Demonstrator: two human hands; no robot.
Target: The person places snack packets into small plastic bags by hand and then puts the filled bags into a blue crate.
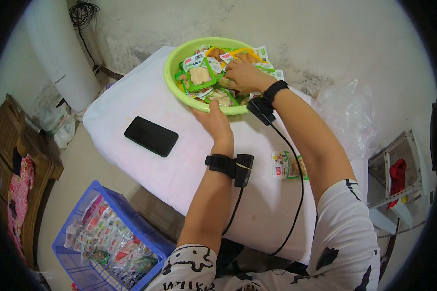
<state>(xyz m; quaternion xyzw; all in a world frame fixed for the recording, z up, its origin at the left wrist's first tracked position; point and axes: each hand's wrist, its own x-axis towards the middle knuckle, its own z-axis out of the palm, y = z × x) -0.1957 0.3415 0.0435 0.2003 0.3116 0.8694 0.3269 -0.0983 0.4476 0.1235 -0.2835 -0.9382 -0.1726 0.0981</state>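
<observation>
A light green plastic basin (170, 85) stands at the far side of the table, heaped with small printed food packets (200, 75) that have green or yellow edging. My left hand (215, 122) grips the basin's near rim, thumb on top and fingers out of sight beneath. Over the basin's right half, my right hand (247, 76) reaches down among the packets with bent fingers. Its fingertips are partly hidden, so I cannot tell whether a packet is pinched in them. One more packet (286, 165) lies on the table beside my right forearm, which covers part of it.
A black smartphone (151, 136) lies on the white-covered table (131, 94). Below left, a blue plastic crate (138, 214) holds many packets. Clear plastic bagging (346, 116) sits at the right edge. Black cables (301, 189) trail from both wrist straps. A wooden chair (32, 182) stands left.
</observation>
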